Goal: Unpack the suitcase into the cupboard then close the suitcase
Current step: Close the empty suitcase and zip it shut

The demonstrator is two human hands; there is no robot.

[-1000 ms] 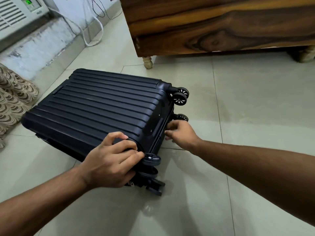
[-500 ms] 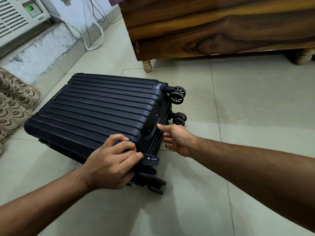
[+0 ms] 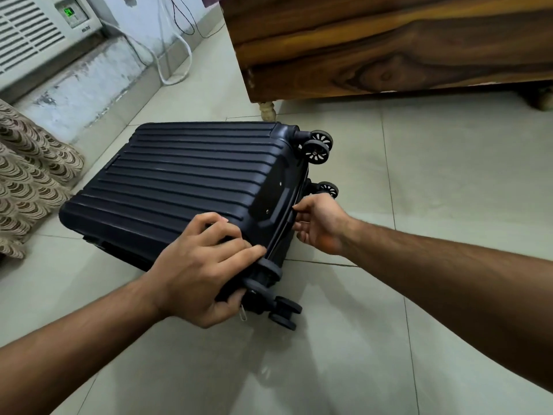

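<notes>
Working my way along the zip seam of the suitcase, which lies flat and closed on the floor tiles, wheels pointing to about 3 o'clock. My left hand is curled over the near corner by the wheels, fingers on top of the ribbed shell and thumb tucked under the edge, pinning it down. My right hand has slid up the wheel end since a second ago, from low near the floor to roughly the middle of the seam, and the fingertips now look pinched on the dark strip there. I can't tell if that's the zip pull itself, it's too small and dark. A little metal tab hangs under my left palm, at 6 o'clock from the corner.

Since the case is shut, I'd guess this is either unzipping to start unpacking or the final zip-up, can't say which.

Past the case: wooden furniture at 12 to 1 o'clock, a patterned fabric at 9, a cooler unit up at 10.
</notes>
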